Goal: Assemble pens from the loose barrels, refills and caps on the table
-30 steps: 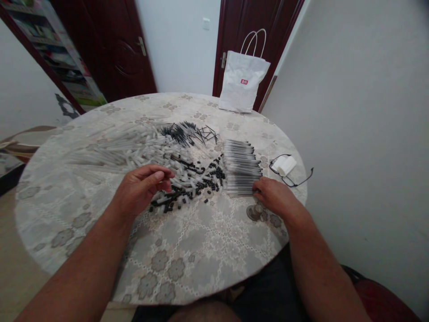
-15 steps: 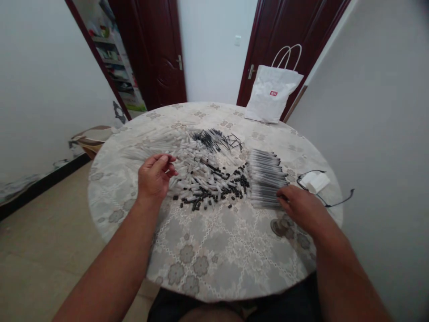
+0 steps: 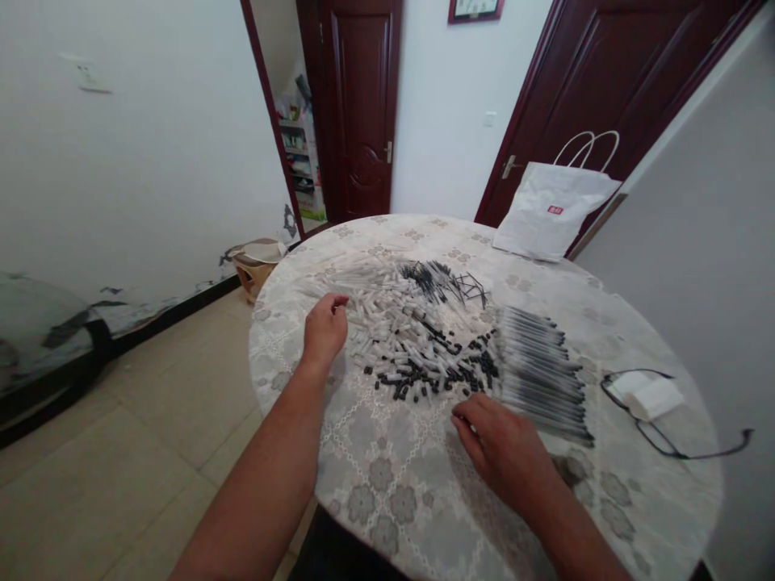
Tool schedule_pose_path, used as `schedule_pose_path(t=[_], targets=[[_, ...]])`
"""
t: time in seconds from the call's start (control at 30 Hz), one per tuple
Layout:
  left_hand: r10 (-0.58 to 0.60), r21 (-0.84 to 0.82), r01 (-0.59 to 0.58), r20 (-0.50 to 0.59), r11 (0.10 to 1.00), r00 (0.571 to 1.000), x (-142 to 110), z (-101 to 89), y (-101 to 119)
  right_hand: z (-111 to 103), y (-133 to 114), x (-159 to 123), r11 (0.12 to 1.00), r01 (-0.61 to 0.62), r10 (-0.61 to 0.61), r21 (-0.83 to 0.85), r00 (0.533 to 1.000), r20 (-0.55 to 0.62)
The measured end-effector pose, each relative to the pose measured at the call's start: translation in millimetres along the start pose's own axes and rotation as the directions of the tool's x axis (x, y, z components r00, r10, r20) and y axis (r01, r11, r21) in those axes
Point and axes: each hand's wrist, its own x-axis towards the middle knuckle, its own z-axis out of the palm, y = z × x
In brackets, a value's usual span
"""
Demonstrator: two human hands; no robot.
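Observation:
My left hand [image 3: 325, 329] reaches to the left edge of a heap of clear pen tubes [image 3: 387, 319]. Its fingers are curled under and what they hold is hidden. My right hand [image 3: 500, 448] lies flat on the patterned tablecloth [image 3: 387, 476], fingers stretched out and holding nothing. It is just in front of the scattered small black caps [image 3: 436, 373] and beside the near end of a row of assembled pens [image 3: 542, 373]. Thin black refills [image 3: 439, 278] lie behind the heap.
Black glasses [image 3: 684, 448] and a small white pack [image 3: 647, 397] lie at the table's right. A white paper bag [image 3: 554, 219] leans at the far edge by a dark door [image 3: 611, 81]. A basket [image 3: 257, 265] stands on the tiled floor to the left.
The view has swung left and up. My right hand has left the end of the pen row and moved left to the cloth in front of the black caps. My left hand stays at the tube heap.

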Motion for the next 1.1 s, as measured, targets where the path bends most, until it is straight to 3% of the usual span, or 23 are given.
schedule_pose_path(t=[0.1,0.27,0.37,0.53,0.83,1.1], targets=[[0.146,0.366,-0.171,0.096,0.915,0.985,9,-16.9,-11,1,-2,12,1.000,0.011,-0.012,0.004,1.000,0.012],[0.077,0.634,-0.097,0.059,0.767,0.995,23,-38.2,-29,11,0,37,0.998,0.024,-0.019,0.059,0.997,-0.069],[0.036,0.668,-0.117,0.133,0.735,0.990,22,-38.5,-37,29,0,44,0.994,0.049,-0.033,0.102,0.987,-0.155],[-0.003,0.713,-0.191,0.262,0.674,0.965,19,-27.4,-36,50,4,39,0.985,0.112,-0.085,0.130,0.978,-0.191],[-0.004,0.736,-0.325,0.407,0.594,0.914,21,-9.6,-30,54,12,38,0.984,0.126,-0.096,0.123,0.970,-0.225],[0.118,0.637,-0.485,0.529,0.600,0.840,19,1.9,-29,57,11,44,0.985,0.136,-0.109,0.106,0.968,-0.226]])
